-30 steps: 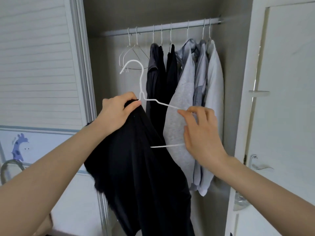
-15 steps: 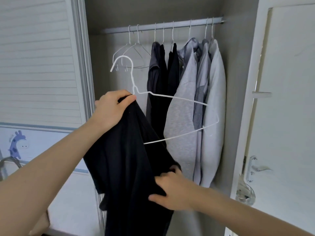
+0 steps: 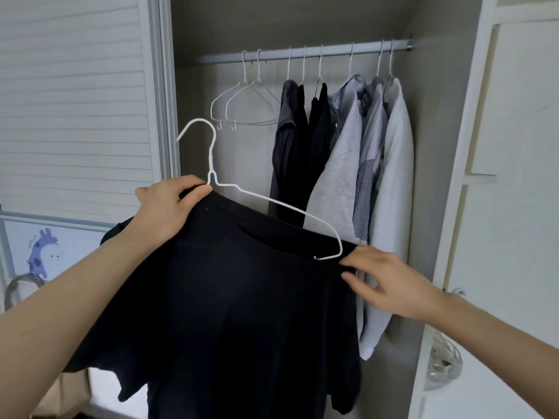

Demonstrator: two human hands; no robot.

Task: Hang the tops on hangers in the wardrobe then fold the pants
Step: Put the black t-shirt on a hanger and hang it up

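A black top (image 3: 242,297) hangs spread out in front of the open wardrobe. A white wire hanger (image 3: 211,152) sticks up from its neck, and the hanger's right arm lies bare above the cloth. My left hand (image 3: 166,210) grips the top's collar together with the base of the hanger's neck. My right hand (image 3: 384,279) pinches the top's right shoulder just past the hanger's right tip. The left arm of the hanger is hidden under the cloth.
A metal rail (image 3: 302,52) runs across the wardrobe. Two bare white hangers (image 3: 242,107) hang at its left, then dark tops (image 3: 299,152) and grey and white tops (image 3: 372,164). The wardrobe door (image 3: 499,207) stands open on the right. A louvred panel (image 3: 75,101) is on the left.
My right hand rose from the top's lower part to its right shoulder and pulled the cloth out wide along the hanger. The hanger tipped lower on the right.
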